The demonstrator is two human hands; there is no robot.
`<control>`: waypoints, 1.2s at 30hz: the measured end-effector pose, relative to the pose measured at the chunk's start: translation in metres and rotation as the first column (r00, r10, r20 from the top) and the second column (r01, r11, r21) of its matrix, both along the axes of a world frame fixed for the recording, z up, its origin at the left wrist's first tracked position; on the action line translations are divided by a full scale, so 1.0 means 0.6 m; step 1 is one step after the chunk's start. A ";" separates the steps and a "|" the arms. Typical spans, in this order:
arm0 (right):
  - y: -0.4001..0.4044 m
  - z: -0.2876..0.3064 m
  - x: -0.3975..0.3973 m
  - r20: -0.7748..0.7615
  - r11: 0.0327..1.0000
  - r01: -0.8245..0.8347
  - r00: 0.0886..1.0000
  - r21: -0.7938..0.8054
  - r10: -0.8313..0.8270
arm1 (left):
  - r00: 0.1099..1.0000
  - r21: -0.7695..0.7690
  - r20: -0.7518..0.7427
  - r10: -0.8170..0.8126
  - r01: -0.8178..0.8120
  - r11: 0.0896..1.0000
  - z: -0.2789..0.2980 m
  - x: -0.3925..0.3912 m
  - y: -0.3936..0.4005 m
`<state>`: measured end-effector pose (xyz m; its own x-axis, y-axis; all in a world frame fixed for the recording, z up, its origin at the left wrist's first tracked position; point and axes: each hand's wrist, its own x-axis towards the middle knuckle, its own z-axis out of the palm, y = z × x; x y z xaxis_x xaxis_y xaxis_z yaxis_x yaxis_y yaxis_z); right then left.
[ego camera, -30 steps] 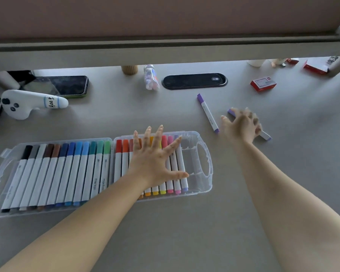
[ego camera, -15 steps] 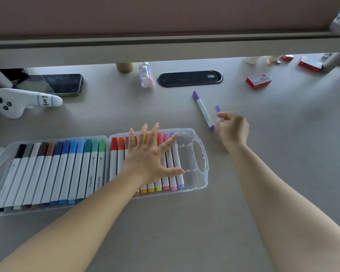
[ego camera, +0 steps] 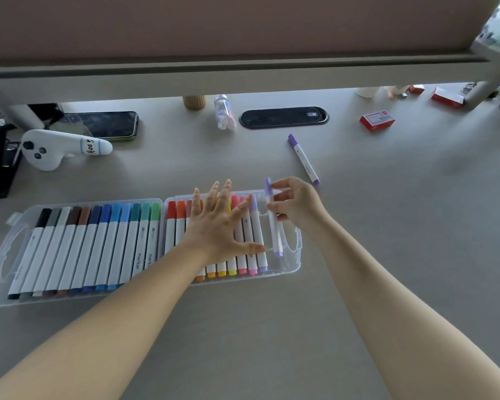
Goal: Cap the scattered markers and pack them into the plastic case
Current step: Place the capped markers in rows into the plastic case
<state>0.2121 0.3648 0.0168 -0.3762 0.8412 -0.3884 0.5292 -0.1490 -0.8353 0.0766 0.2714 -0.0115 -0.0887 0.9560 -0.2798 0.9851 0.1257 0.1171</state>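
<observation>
Head view, from left to right: at the far left edge of the desk (ego camera: 387,255) sits a white game controller (ego camera: 57,148) with a dark phone (ego camera: 104,124) behind it. Nearer me the clear plastic case (ego camera: 296,249) lies open and flat, its left half filled with a row of capped markers running from black through green. My left hand (ego camera: 217,226) lies flat with fingers spread and straight, pressing on the red-to-pink markers in the right half. Just beside it, my right hand (ego camera: 296,206) pinches a lilac marker (ego camera: 272,220) near its cap, held nearly upright over the free slot at the case's right end. Beyond that hand one more purple marker (ego camera: 303,159) lies loose on the desk, and a red box (ego camera: 377,121) farther right.
</observation>
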 end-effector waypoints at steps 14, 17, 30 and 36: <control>-0.023 0.012 0.002 0.207 0.968 -0.011 0.977 0.249 -0.042 | 0.978 0.069 0.196 0.070 -0.085 0.994 0.021 -0.004 -0.030; 0.006 0.013 0.014 0.170 0.934 0.119 0.968 0.337 -0.184 | 0.982 0.041 0.175 0.065 -0.073 0.996 0.016 0.008 -0.014; 0.141 -0.047 -0.018 0.368 0.896 0.171 0.868 0.410 -0.334 | 0.999 0.038 -0.016 0.046 -0.045 0.998 -0.007 0.025 0.003; 0.138 -0.048 -0.031 0.411 0.883 0.173 0.835 0.436 -0.366 | 0.999 0.044 -0.016 0.045 -0.044 0.998 -0.010 0.024 0.002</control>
